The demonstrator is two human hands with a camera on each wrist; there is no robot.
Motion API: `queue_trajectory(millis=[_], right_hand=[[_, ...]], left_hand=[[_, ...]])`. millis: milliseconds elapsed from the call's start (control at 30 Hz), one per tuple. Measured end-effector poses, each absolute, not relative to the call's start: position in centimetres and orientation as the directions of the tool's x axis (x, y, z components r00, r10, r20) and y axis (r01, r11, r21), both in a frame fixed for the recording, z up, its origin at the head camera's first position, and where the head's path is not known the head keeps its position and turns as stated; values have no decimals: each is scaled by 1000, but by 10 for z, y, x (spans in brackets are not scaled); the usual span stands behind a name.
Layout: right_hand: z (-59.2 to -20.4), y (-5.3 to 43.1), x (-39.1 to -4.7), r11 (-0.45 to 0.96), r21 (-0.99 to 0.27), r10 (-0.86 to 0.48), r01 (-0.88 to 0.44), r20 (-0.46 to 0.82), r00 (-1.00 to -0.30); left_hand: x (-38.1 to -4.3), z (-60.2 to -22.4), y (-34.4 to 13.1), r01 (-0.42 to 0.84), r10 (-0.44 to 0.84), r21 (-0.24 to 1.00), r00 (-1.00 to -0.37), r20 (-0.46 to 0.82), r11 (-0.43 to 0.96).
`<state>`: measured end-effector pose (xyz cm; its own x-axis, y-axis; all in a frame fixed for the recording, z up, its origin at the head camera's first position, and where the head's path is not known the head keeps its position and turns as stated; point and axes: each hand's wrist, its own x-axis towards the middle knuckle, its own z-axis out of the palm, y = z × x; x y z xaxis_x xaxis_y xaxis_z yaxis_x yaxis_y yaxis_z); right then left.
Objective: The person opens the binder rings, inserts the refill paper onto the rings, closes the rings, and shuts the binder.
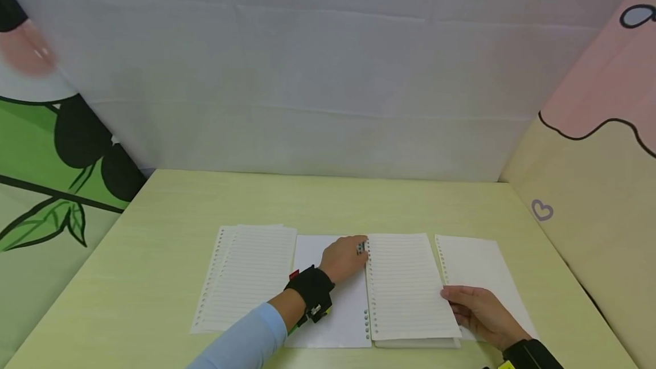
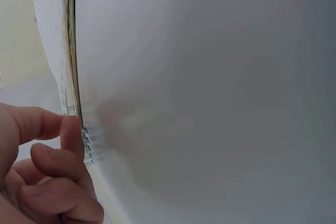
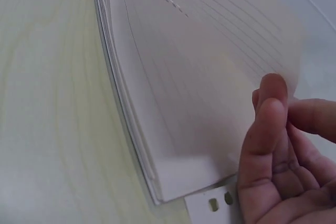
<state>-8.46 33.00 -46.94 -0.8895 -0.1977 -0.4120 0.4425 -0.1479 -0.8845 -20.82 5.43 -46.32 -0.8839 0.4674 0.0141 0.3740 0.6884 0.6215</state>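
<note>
An open loose-leaf notebook lies on the table, its plain white cover (image 1: 333, 323) on the left and a stack of lined pages (image 1: 405, 289) on the right. Small clear binding rings (image 2: 87, 148) run between them. At the upper end of this binding, my left hand (image 1: 344, 258) pinches with thumb and forefinger; in the left wrist view the other fingers are curled. My right hand (image 1: 479, 312) pinches the right edge of the top lined sheet (image 3: 210, 103). That sheet bows up slightly in the right wrist view, over the other page edges.
Overlapping punched lined sheets (image 1: 251, 278) lie left of the notebook. A punched white sheet (image 1: 476, 261) lies to its right, partly under my right hand. The pale yellow table (image 1: 328, 198) meets a white sheet-like backdrop (image 1: 328, 73) behind and patterned panels at both sides.
</note>
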Motion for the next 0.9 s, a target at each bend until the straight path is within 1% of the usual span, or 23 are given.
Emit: queue_trajectory(millis=[133,400,633,900], right_hand=[[-469,329,-85,-164,-884,-204,437,-403,-892],[-465,327,-87,-143,-892,-183,428,-401,-898],[-463,327,-85,-188,-885,-194,426,-392,-899],[-466,328,-84,-209,-880,-225,426,-381,-897]], left_hand=[[-210,-467,54,405,483,612,-875,42,680],[-212,-465,55,427,498,560,-867,30,710],[-211,-464,58,465,512,491,-858,45,737],[-212,-465,59,475,510,473,-858,62,742]])
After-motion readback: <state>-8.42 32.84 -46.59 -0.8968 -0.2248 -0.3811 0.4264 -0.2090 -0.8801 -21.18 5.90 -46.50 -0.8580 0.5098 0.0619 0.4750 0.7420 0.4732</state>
